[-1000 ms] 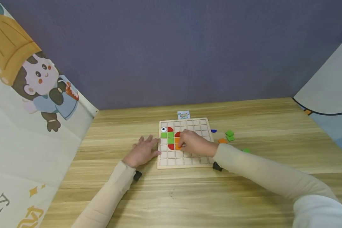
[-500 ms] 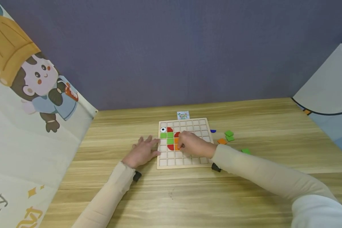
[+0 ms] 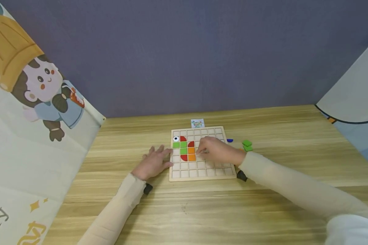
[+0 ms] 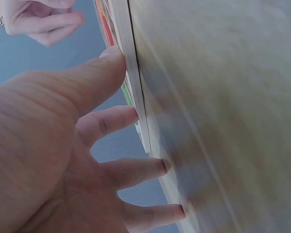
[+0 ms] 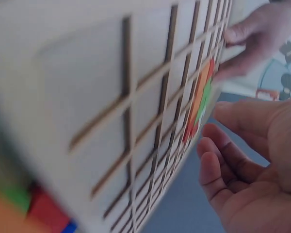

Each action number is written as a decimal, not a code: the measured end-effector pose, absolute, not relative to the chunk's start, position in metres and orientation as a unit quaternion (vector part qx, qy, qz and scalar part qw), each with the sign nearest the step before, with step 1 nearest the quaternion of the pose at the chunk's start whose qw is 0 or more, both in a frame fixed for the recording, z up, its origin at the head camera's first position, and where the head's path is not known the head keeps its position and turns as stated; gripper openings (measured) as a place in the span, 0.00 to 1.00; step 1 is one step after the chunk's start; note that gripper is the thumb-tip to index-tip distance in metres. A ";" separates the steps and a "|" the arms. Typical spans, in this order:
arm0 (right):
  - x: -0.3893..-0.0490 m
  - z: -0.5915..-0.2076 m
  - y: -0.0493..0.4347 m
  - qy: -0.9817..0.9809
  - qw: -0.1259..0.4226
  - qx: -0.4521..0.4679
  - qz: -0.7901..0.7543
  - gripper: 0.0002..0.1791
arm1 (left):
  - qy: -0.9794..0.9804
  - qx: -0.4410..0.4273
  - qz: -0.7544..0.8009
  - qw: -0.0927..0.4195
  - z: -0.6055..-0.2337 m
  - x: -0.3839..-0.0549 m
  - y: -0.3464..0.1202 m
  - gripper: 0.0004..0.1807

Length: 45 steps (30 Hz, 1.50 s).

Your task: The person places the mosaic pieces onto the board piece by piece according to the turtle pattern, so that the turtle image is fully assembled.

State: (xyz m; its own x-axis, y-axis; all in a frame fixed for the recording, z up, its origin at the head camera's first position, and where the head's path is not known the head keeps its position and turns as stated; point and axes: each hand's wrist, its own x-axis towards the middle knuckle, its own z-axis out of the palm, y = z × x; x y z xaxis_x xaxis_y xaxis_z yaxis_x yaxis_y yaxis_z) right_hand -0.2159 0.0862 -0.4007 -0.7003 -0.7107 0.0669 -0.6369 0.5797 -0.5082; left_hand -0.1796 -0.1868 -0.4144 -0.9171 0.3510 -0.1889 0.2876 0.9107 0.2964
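A wooden grid board (image 3: 202,173) lies on the table. At its left side sit an eye tile (image 3: 176,139), green square tiles (image 3: 183,151), orange square tiles (image 3: 191,157) and red curved tiles (image 3: 183,139). My left hand (image 3: 153,164) has its fingers spread; the thumb and index finger touch the board's left edge, and the other fingertips rest on the table. Above the grid, just right of the orange tiles, is my right hand (image 3: 214,149). In the right wrist view its fingers (image 5: 211,167) bend loosely, apart from the thumb, with no tile between them.
Loose green tiles (image 3: 247,145) and a blue piece (image 3: 230,140) lie right of the board. An orange loose tile is mostly hidden behind the right wrist. A small printed card (image 3: 197,123) lies at the board's back edge. A dark wall (image 3: 202,61) rises behind the table.
My right hand has let go of the lower orange tile and moved right, uncovering both orange tiles in the grid. My left hand has stayed at the board's edge.
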 end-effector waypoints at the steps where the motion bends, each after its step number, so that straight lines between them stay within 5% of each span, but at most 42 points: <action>1: -0.217 -0.399 0.091 0.889 0.068 -0.373 -0.258 0.07 | 0.970 0.166 0.132 0.119 -0.414 -0.179 -0.187 0.33; 28: -0.223 -0.411 0.211 0.944 0.027 -0.240 -0.225 0.12 | 0.969 0.166 0.133 0.123 -0.414 -0.175 -0.191 0.33; 45: -0.214 -0.417 0.235 0.955 0.032 -0.203 -0.215 0.11 | 0.969 0.173 0.129 0.122 -0.414 -0.175 -0.191 0.33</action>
